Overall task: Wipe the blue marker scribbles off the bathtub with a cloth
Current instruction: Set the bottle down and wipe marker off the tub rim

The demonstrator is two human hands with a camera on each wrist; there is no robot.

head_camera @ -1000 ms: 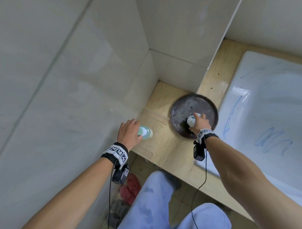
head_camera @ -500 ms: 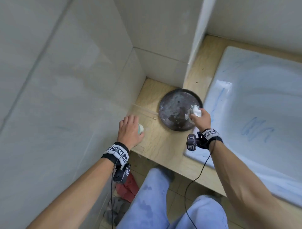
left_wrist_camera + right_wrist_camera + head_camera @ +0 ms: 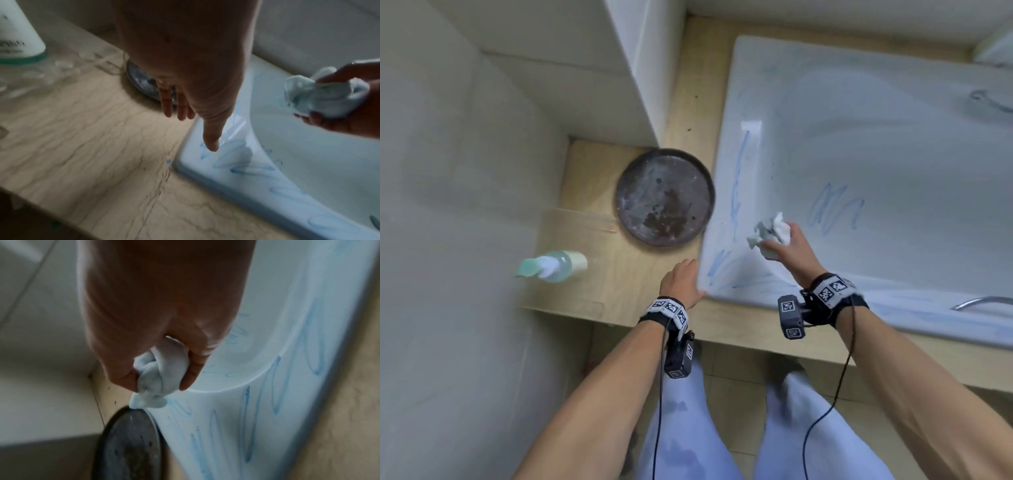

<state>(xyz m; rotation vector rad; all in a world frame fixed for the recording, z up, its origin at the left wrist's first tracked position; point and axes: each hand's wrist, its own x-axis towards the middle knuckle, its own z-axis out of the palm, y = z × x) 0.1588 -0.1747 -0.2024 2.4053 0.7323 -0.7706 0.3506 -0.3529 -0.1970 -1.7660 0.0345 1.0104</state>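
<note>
Several blue scribbles (image 3: 835, 210) remain on the tub (image 3: 893, 144): along its left rim, across the near corner, and on the inner wall. By this view, you have wiped off little or nothing. Your right hand (image 3: 789, 248) grips the bunched cloth (image 3: 770, 233) above the corner, apparently not yet pressed down. Your left hand (image 3: 681, 284) rests at the tub's corner, fingers straight, holding nothing.

bottle (image 3: 18, 32) label print blurred, unreadable, wristband (image 3: 831, 289) code squares, no legible txt
</note>
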